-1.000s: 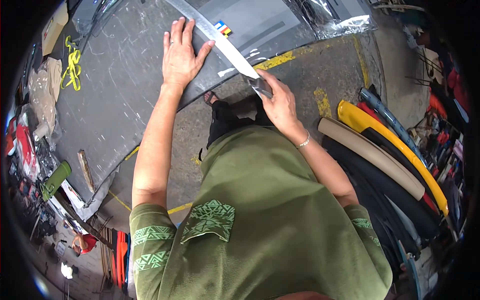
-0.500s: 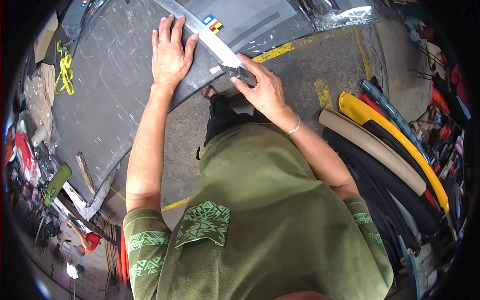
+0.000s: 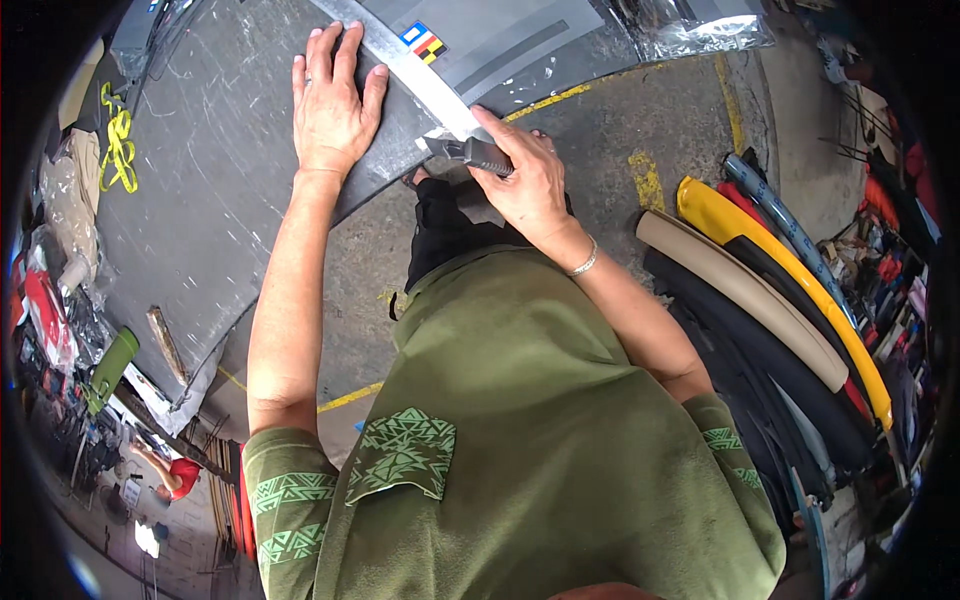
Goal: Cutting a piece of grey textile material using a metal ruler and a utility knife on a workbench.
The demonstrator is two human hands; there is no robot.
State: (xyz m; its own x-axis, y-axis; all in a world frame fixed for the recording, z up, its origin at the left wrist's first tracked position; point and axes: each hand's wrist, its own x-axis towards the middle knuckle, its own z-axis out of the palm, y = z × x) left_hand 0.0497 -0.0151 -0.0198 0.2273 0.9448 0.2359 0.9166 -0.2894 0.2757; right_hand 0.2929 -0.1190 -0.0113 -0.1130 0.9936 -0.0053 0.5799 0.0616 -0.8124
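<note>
My left hand [image 3: 338, 112] lies flat on the dark grey worktable [image 3: 220, 150], fingers spread, a ring on one of them. Its fingertips are beside a long metal straightedge [image 3: 432, 88], which slants down toward the table's near edge. In my right hand [image 3: 535, 190] is a black-handled utility knife [image 3: 485, 155], gripped near the straightedge's lower end, its front end pointing left over the table corner. A grey sheet [image 3: 570, 65] with a small coloured flag patch [image 3: 423, 42] lies on the straightedge's far side.
Rolls of material stand to the right, among them a yellow roll [image 3: 740, 230] and a beige roll [image 3: 740, 300]. A neon yellow strap [image 3: 118, 140] and a wooden stick [image 3: 166, 343] lie at the table's left. Clear plastic [image 3: 700, 38] is at the upper right. Another person [image 3: 180, 478] is at the far lower left.
The knife has turned in my right hand, its front end swinging left and down, away from the straightedge. My left hand remains flat on the table; the view has shifted slightly.
</note>
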